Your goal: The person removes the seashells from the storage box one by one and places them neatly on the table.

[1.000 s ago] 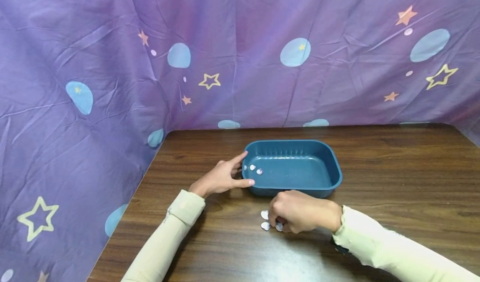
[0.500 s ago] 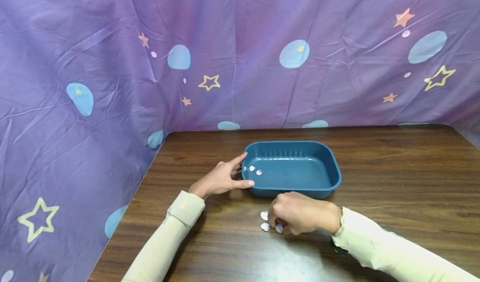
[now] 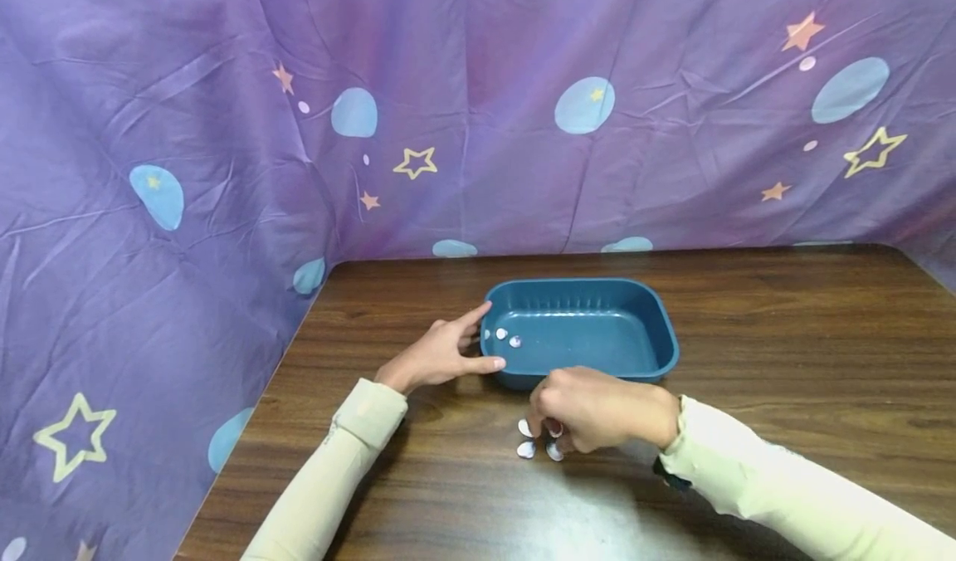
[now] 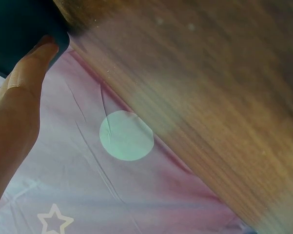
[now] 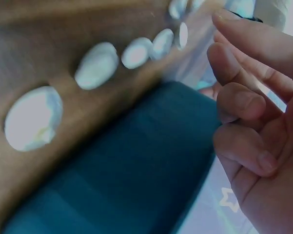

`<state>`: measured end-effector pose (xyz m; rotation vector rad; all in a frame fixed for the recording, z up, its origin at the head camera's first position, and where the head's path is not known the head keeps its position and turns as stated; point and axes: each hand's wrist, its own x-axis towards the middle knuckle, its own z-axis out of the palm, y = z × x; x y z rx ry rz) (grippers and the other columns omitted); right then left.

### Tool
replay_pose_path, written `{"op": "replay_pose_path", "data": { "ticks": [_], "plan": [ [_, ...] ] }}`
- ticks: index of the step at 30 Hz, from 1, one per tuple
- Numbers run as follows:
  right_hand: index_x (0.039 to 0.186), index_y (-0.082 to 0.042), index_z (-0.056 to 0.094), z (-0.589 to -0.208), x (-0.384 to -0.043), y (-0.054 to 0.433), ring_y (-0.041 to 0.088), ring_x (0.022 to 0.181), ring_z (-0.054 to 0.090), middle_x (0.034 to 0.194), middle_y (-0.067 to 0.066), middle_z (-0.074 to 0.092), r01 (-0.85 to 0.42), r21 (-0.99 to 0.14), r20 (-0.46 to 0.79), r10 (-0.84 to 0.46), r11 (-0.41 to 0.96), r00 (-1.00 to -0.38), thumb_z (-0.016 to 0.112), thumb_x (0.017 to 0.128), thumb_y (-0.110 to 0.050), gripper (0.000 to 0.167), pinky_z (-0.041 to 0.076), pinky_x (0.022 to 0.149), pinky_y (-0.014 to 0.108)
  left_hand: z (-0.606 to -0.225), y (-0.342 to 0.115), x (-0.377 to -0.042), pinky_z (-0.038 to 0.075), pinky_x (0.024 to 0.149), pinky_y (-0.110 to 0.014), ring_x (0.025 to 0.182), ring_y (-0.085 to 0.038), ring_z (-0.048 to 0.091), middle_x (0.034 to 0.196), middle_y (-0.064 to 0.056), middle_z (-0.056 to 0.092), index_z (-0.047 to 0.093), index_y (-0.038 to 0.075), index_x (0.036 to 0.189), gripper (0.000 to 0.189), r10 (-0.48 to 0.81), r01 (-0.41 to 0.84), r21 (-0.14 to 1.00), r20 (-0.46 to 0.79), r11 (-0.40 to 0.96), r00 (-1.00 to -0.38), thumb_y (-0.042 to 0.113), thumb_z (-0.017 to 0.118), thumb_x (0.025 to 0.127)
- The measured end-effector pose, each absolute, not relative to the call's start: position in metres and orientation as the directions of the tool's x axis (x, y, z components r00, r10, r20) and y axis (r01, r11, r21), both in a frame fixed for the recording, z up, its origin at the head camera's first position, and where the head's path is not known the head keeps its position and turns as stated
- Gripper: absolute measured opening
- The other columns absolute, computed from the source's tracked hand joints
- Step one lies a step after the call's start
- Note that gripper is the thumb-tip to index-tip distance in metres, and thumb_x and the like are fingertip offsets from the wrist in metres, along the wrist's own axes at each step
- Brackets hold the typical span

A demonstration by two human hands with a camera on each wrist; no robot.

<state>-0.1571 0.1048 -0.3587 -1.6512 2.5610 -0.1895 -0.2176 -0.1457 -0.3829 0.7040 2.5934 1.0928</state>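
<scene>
My left hand (image 3: 441, 352) steadies the left end of a blue plastic tub (image 3: 660, 329), with thumb and fingertips at its rim. In the left wrist view a finger (image 4: 31, 66) lies along the tub wall. Two small white, glossy, oval pieces (image 3: 501, 334) lie inside the tub near that hand. Just in front of the tub, my right hand (image 3: 597, 407) is bent down over more such pieces (image 3: 526, 451), fingers curled, thumb and index tips close together. In the right wrist view several pieces (image 5: 97, 66) form a row beside the tub; I cannot tell whether the fingertips hold one.
The tub stands on a dark brown wooden table (image 3: 784, 353). Behind and to the left hangs a purple cloth (image 3: 478, 88) with stars and blue ovals, reaching the table's back and left edges.
My right hand has risen slightly toward the tub, and a white piece under its fingers has come into view. My left hand and the tub have stayed in place.
</scene>
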Motion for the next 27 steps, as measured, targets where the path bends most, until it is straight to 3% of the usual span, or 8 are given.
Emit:
{"op": "replay_pose_path", "data": {
  "ticks": [10,14,18,27],
  "plan": [
    [0.088,-0.016,0.076,-0.332,-0.189,0.101,-0.003,0.069,0.06,0.077,-0.011,0.07,-0.886,-0.277,0.076,-0.911,0.371,-0.405,0.082,0.08,-0.014,0.011,0.051,0.063,0.015,-0.384,-0.146,-0.218,0.039,0.12,-0.042,0.13,-0.027,0.061,0.149,-0.021,0.052,0.021,0.017,0.162,0.094,0.503,0.328,0.7,-0.052,0.634,-0.863,0.042,0.075,0.089],
    [0.089,-0.016,0.076,-0.324,-0.206,0.1,-0.005,0.066,0.057,0.078,-0.01,0.071,-0.876,-0.282,0.114,-0.892,0.392,-0.436,0.081,0.084,-0.016,0.007,0.048,0.058,0.015,-0.384,-0.146,-0.218,0.041,0.119,-0.042,0.131,-0.026,0.061,0.149,-0.021,0.052,0.021,0.017,0.162,0.094,0.506,0.325,0.705,-0.057,0.631,-0.86,0.043,0.075,0.089],
    [0.091,-0.017,0.077,-0.317,-0.22,0.098,-0.004,0.063,0.055,0.076,-0.012,0.07,-0.86,-0.248,0.088,-0.873,0.447,-0.48,0.081,0.084,-0.016,0.008,0.048,0.057,0.017,-0.383,-0.146,-0.217,0.046,0.114,-0.04,0.131,-0.027,0.061,0.149,-0.021,0.052,0.021,0.017,0.162,0.095,0.508,0.316,0.724,-0.056,0.614,-0.859,0.045,0.075,0.088],
    [0.088,-0.017,0.076,-0.314,-0.248,0.086,0.002,0.064,0.061,0.074,-0.007,0.071,-0.876,-0.094,-0.043,-0.881,0.473,-0.471,0.082,0.08,-0.013,0.011,0.054,0.059,0.024,-0.383,-0.146,-0.218,0.042,0.118,-0.039,0.131,-0.024,0.06,0.15,-0.017,0.052,0.02,0.017,0.162,0.098,0.511,0.316,0.728,-0.055,0.608,-0.858,0.047,0.076,0.087]
  ]
}}
